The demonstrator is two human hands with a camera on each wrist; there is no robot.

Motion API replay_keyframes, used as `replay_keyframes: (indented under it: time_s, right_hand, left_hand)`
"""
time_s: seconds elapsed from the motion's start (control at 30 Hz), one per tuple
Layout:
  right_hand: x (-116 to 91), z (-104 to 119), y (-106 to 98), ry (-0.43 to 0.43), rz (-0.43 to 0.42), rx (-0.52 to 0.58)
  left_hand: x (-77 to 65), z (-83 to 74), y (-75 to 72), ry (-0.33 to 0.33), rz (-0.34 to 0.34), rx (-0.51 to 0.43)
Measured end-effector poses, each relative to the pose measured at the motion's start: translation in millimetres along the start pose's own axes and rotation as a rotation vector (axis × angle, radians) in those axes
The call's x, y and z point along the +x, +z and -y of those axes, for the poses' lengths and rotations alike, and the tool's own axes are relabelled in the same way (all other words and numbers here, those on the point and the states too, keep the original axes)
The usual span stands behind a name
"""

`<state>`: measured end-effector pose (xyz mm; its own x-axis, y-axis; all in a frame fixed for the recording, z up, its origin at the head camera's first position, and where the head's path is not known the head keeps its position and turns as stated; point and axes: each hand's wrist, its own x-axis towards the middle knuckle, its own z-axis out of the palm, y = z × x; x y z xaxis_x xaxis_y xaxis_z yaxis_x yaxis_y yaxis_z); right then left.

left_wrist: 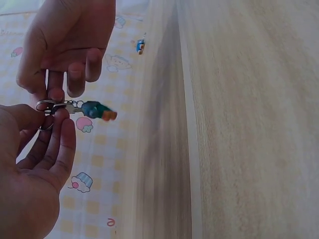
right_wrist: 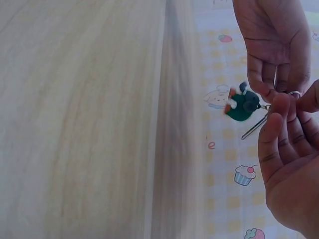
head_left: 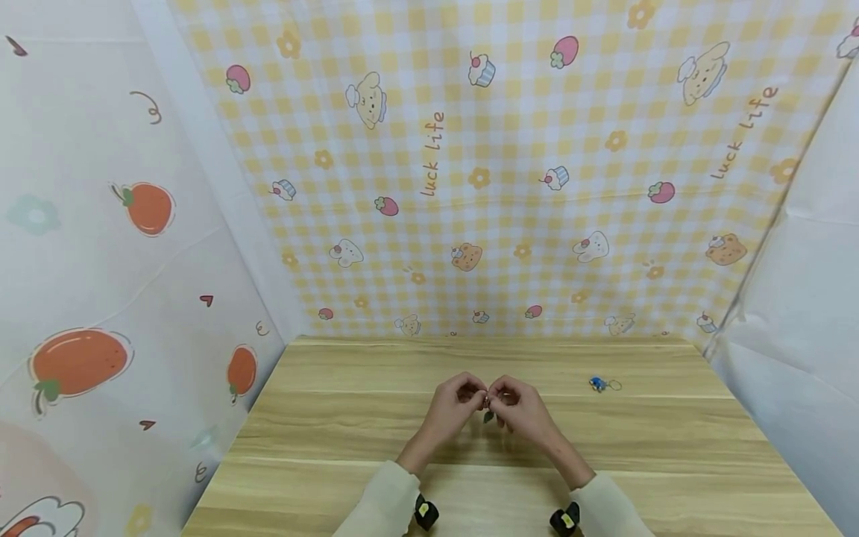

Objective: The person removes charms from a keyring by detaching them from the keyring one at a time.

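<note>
Both hands meet over the wooden table. My left hand (head_left: 453, 409) and my right hand (head_left: 527, 412) pinch a split key ring (left_wrist: 46, 104) between thumbs and fingertips. From the ring, a short chain leads to a small dark green figure charm (right_wrist: 242, 104) with orange and white parts. A thin metal piece that looks like a key (right_wrist: 254, 127) sticks out beside the charm. Fingertips cover part of the ring. In the head view the charm (head_left: 488, 418) hangs just below the fingers.
A blue figure keychain (head_left: 597, 384) with its own ring lies on the table (head_left: 335, 418) to the right of the hands. Behind the table hangs a yellow checked cloth (head_left: 523, 224), with a fruit-printed white sheet (head_left: 201, 261) at the left.
</note>
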<state>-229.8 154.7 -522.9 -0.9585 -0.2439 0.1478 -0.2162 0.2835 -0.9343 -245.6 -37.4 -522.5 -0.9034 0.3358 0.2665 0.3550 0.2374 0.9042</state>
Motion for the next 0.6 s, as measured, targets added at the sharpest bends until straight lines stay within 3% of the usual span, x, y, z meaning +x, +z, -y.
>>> replay_keyframes:
  time_s: [0.23, 0.6]
  right_hand:
    - [-1.8, -1.0, 1.0, -0.035, -0.015, 0.005]
    - [-1.4, 2.3, 5.9, 0.008, -0.046, 0.046]
  left_hand:
    - [1.8, 1.6, 1.0, -0.002, -0.016, -0.018]
    - [-1.4, -4.8, 6.9, 0.012, -0.055, 0.046]
